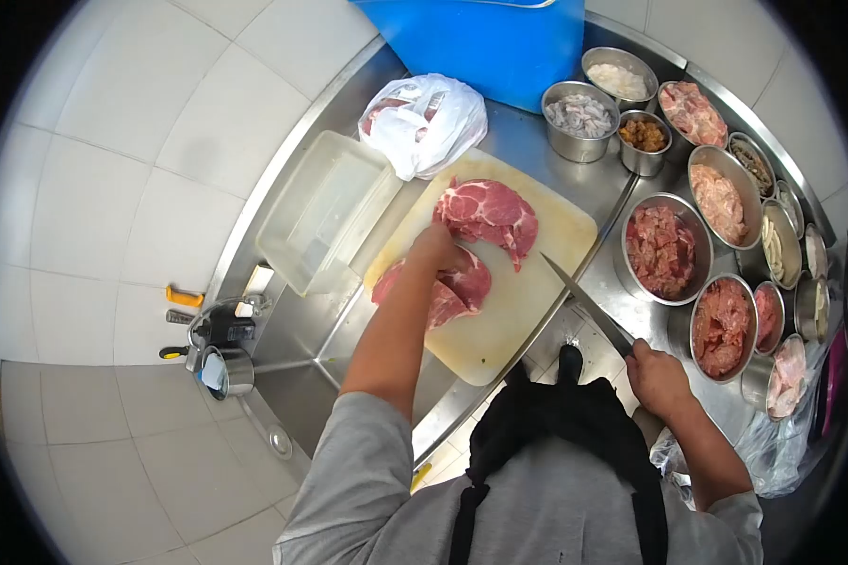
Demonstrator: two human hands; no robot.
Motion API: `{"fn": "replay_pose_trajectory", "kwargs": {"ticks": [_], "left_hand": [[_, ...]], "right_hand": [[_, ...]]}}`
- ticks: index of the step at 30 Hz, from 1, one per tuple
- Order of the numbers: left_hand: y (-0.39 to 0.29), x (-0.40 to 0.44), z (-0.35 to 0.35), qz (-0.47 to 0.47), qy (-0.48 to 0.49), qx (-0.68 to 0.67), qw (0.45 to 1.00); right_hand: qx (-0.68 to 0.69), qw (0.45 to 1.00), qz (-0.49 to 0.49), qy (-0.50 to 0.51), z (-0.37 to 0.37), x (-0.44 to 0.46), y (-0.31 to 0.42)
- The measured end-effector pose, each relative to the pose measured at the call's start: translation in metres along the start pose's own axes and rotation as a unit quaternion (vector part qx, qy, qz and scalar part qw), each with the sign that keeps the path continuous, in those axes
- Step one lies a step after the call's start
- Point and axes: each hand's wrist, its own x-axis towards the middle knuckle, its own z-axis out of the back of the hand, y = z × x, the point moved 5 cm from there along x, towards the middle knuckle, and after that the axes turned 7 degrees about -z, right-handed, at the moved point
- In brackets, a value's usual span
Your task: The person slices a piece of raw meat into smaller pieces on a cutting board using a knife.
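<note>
My left hand reaches over the cutting board, between two portions of raw red meat and touching them; its fingertips are hidden, so I cannot tell whether it grips. The upper meat slice, marbled with white fat, lies just beyond the fingers. Below, the other meat piece is partly covered by my hand and forearm. Both rest on a pale yellowed cutting board. My right hand is closed around the handle of a long knife, its tip pointing up-left over the board's right edge.
A clear plastic container and a white plastic bag stand left of and behind the board. Behind them is a blue bin. Several steel bowls, including one of meat chunks, crowd the right. A sink lies lower left.
</note>
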Motion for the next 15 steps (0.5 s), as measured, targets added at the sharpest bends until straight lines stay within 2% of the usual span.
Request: {"fn": "replay_pose_trajectory", "kwargs": {"ticks": [1,3,4,6,7,9,10,12,13,15], "left_hand": [[0.007,0.003,0.0,-0.004,0.0,0.002,1.0],[0.002,0.01,0.002,-0.212,-0.029,0.003,0.977],[-0.013,-0.004,0.012,-0.219,-0.026,0.005,0.975],[-0.031,-0.027,0.035,-0.149,0.007,-0.106,0.983],[-0.034,-0.026,0.045,-0.153,0.011,-0.104,0.983],[-0.036,-0.021,0.065,-0.174,0.005,-0.239,0.955],[-0.036,-0.013,0.065,-0.173,0.003,-0.242,0.955],[-0.032,-0.007,0.08,-0.191,-0.188,-0.299,0.916],[-0.025,-0.01,0.079,-0.187,-0.19,-0.304,0.914],[-0.005,-0.039,0.097,-0.18,-0.431,-0.128,0.875]], "right_hand": [[0.001,1.0,-0.004,-0.003,0.0,-0.002,-0.003],[0.02,0.999,-0.026,-0.008,-0.002,-0.004,-0.01],[0.027,0.999,-0.031,-0.004,-0.001,-0.005,-0.012],[0.03,0.999,-0.039,-0.02,0.001,-0.005,-0.016],[0.03,0.998,-0.036,-0.03,0.002,-0.004,-0.017],[0.027,0.999,-0.038,-0.025,0.0,0.001,-0.015],[0.028,0.999,-0.028,-0.026,0.0,0.004,-0.011],[0.025,0.999,-0.015,-0.026,0.002,0.008,0.002],[0.02,1.0,-0.008,-0.017,0.003,0.01,0.01],[0.01,1.0,0.004,-0.007,0.007,0.016,0.022]]}}
